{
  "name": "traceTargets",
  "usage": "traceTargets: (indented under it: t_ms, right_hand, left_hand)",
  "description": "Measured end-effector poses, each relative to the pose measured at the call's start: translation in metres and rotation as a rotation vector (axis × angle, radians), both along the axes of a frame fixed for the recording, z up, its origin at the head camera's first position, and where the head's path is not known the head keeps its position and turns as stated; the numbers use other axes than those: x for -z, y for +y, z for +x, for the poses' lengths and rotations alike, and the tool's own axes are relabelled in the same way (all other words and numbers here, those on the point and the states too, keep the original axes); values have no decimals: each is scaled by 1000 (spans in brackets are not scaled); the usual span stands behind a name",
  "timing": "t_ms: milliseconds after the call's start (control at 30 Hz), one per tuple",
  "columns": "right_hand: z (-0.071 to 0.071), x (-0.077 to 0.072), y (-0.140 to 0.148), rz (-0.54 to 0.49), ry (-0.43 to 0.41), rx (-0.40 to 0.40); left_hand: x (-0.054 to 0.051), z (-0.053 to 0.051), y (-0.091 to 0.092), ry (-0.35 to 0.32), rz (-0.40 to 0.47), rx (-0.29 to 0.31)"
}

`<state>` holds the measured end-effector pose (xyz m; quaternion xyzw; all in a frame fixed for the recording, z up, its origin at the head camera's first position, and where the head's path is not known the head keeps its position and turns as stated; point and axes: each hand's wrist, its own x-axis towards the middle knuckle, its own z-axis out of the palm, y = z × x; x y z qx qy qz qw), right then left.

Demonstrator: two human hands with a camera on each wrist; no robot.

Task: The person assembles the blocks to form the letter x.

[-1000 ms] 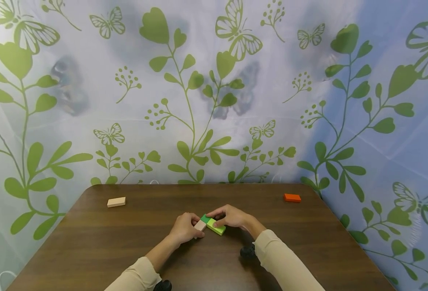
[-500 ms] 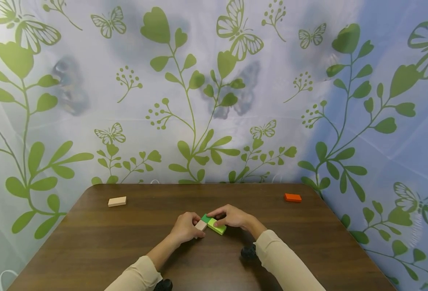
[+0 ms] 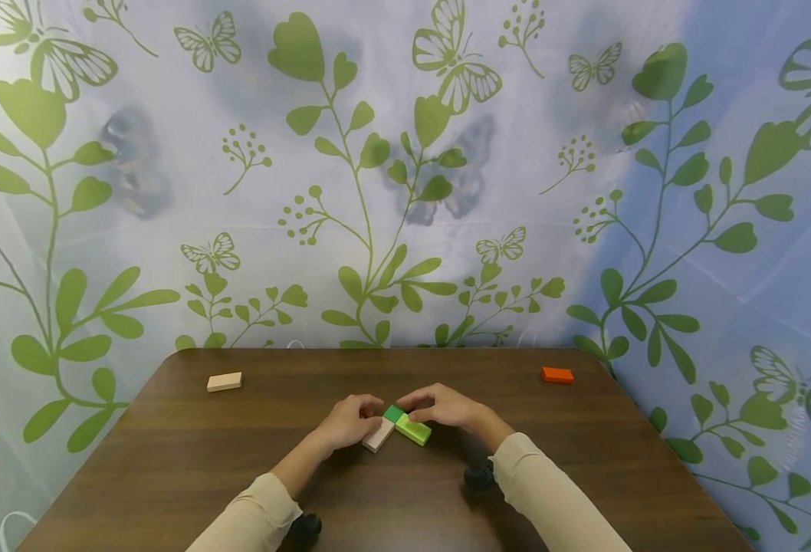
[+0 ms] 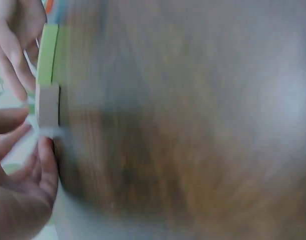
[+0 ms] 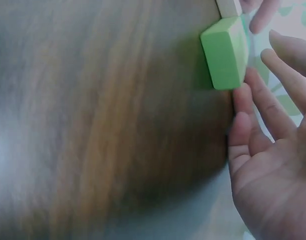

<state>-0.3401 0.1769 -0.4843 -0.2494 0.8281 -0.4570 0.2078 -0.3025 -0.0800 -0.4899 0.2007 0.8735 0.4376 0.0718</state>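
Three blocks lie together mid-table in the head view: a dark green one (image 3: pixel 393 414) at the top corner, a pale one (image 3: pixel 378 435) running down-left and a light green one (image 3: pixel 414 430) running down-right. My left hand (image 3: pixel 343 423) is beside the pale block, its fingers loosely bent and apart from it. Over the far side of the light green block hovers my right hand (image 3: pixel 447 406), fingers relaxed. The right wrist view shows spread fingers of the right hand (image 5: pixel 277 130) beside the light green block (image 5: pixel 223 57), gripping nothing.
A pale beige block (image 3: pixel 224 382) lies at the table's far left, and an orange-red block (image 3: pixel 557 375) at the far right. Behind the brown table (image 3: pixel 392 506) hangs a leaf-and-butterfly patterned curtain (image 3: pixel 254 215).
Both hands have loosened from the blocks; the left hand has drawn back left, uncovering more of the pale block, and the right has lifted off the light green one. The blocks look unmoved.
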Motion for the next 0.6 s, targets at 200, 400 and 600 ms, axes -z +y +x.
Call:
traceTargets:
  t_ms: [200, 400, 600]
  right_hand:
    - [-2, -9, 19, 26, 17, 0]
    - [-4, -20, 53, -8, 20, 30]
    - [-6, -35, 87, -28, 30, 69]
  left_hand:
    - [7, -15, -6, 12, -16, 198]
    - [6, -18, -10, -22, -4, 253]
    - [4, -20, -11, -23, -24, 271]
